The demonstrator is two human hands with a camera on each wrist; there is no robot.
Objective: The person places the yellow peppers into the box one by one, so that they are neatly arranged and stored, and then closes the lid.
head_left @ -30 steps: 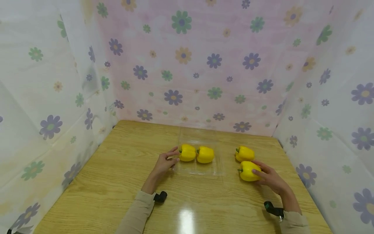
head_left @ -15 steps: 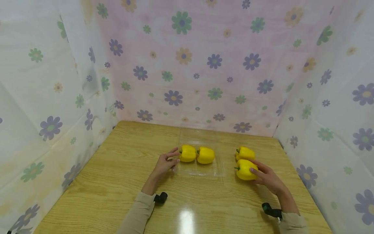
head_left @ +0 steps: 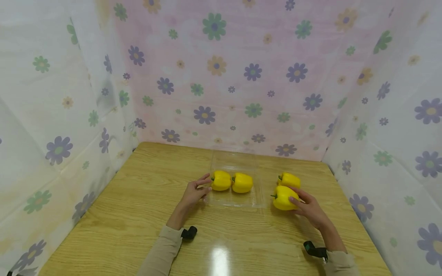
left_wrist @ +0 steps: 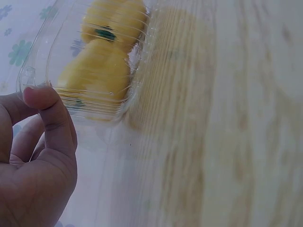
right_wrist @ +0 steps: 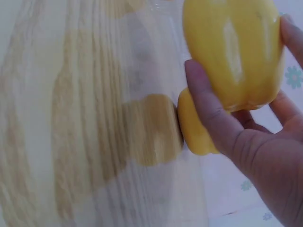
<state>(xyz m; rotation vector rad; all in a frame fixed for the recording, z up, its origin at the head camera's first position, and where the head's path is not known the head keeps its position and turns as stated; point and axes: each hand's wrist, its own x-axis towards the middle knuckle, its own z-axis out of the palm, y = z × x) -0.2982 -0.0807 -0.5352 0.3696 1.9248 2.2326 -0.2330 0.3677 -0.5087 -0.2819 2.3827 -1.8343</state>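
My right hand (head_left: 309, 209) grips a yellow bell pepper (head_left: 284, 199), thumb on the near side and fingers round the far side. In the right wrist view the held pepper (right_wrist: 232, 52) is raised off the table, its stem end pointing away from the palm. Just behind it sits another yellow bell pepper (head_left: 289, 179) on the table. A clear plastic clamshell container (head_left: 235, 200) stands with its lid folded back. Two yellow bell peppers (head_left: 221, 181) lie side by side in its base. My left hand (left_wrist: 42, 142) pinches the container's left rim between thumb and fingers.
The wood-grain table (head_left: 138, 214) carries the container and peppers. Flower-print cloth (head_left: 231, 76) walls it in at the back and both sides. The clear lid (head_left: 233, 159) lies toward the back wall.
My right hand has lifted its pepper slightly and carried it left, toward the container. The left hand stays on the rim, and the other peppers have not moved.
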